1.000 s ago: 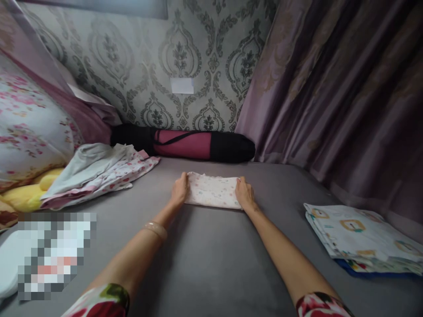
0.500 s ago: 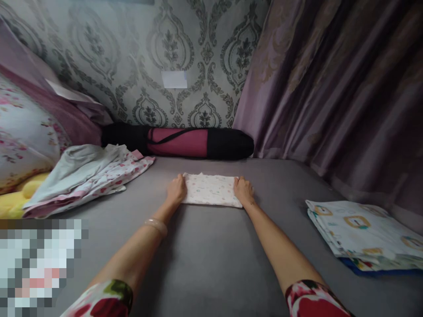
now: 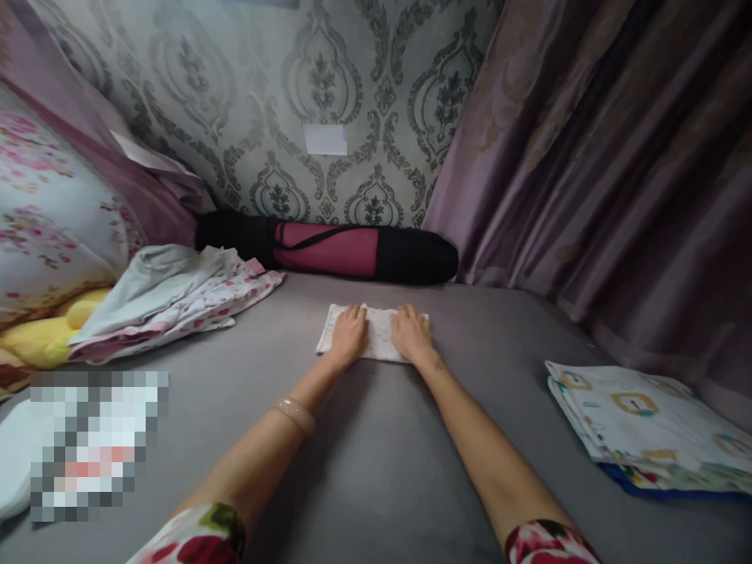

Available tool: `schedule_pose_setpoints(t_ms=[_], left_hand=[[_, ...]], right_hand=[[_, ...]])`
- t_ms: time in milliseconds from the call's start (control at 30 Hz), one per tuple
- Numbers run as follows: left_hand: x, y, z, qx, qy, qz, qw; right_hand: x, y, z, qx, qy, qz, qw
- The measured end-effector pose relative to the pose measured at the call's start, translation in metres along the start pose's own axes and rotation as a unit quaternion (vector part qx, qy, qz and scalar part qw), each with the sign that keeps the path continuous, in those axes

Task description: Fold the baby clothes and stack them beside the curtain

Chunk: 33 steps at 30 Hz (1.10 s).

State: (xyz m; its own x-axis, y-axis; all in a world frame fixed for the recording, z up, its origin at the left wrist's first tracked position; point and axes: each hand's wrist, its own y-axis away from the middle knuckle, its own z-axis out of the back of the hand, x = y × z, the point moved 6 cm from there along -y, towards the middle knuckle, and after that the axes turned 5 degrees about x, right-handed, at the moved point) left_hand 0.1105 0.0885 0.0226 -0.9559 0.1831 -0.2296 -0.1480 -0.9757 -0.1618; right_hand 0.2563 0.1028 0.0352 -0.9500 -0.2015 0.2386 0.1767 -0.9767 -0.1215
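Observation:
A small white cloth with a faint print lies folded into a flat rectangle on the grey bed surface. My left hand rests palm down on its left part, with the fingers stretched toward the far edge. On the right part lies my right hand, also palm down and stretched out. Both hands press on top of the cloth and hold nothing, and a strip of it shows between them. The cloth's left corner sticks out past my left hand.
At the right lies a folded stack of printed cloths. Rumpled clothes lie at the left beside a floral pillow and a yellow plush item. A black and pink long bag lies along the wall. Purple curtains hang at the right.
My hands have moved inward from the cloth's side edges onto its top, and their fingers have gone from gripping the edges to lying flat. The view has shifted slightly.

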Motion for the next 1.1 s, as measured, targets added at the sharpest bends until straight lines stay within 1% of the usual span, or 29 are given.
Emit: schedule_pose_setpoints(t_ms=[67, 133, 233, 300, 433, 533, 633, 800, 900, 1000, 1100], left_hand=[[-0.01, -0.001, -0.013, 0.024, -0.003, -0.011, 1.0], [-0.009, -0.003, -0.025, 0.045, -0.014, -0.003, 0.999], [-0.001, -0.004, -0.035, 0.066, -0.034, 0.002, 0.997], [0.006, -0.003, -0.037, 0.074, -0.043, 0.007, 0.996], [0.015, -0.002, -0.035, 0.072, -0.046, 0.021, 0.996], [0.022, -0.002, -0.033, 0.056, -0.045, 0.04, 0.997], [0.027, -0.001, -0.032, 0.043, -0.039, 0.058, 0.997], [0.031, 0.001, -0.03, 0.016, -0.028, 0.1, 0.994], [0.033, 0.002, -0.028, 0.015, -0.026, 0.116, 0.993], [0.038, 0.003, -0.026, 0.019, -0.02, 0.122, 0.992], [0.048, 0.006, -0.025, 0.027, -0.015, 0.138, 0.99]], right_hand=[[0.025, 0.001, -0.016, 0.034, -0.001, 0.074, 0.997], [0.037, 0.001, -0.032, 0.064, 0.0, 0.106, 0.992], [0.035, -0.002, -0.049, 0.105, -0.003, 0.107, 0.989], [0.032, -0.003, -0.053, 0.12, -0.002, 0.107, 0.987], [0.029, -0.002, -0.054, 0.112, 0.007, 0.109, 0.988], [0.029, -0.002, -0.053, 0.094, 0.011, 0.094, 0.991], [0.022, -0.002, -0.053, 0.074, 0.018, 0.062, 0.995], [-0.006, 0.0, -0.047, 0.045, 0.04, -0.003, 0.998], [-0.022, 0.002, -0.042, 0.049, 0.045, -0.027, 0.997], [-0.031, 0.005, -0.041, 0.054, 0.042, -0.048, 0.997], [-0.035, 0.007, -0.039, 0.033, 0.037, -0.092, 0.995]])
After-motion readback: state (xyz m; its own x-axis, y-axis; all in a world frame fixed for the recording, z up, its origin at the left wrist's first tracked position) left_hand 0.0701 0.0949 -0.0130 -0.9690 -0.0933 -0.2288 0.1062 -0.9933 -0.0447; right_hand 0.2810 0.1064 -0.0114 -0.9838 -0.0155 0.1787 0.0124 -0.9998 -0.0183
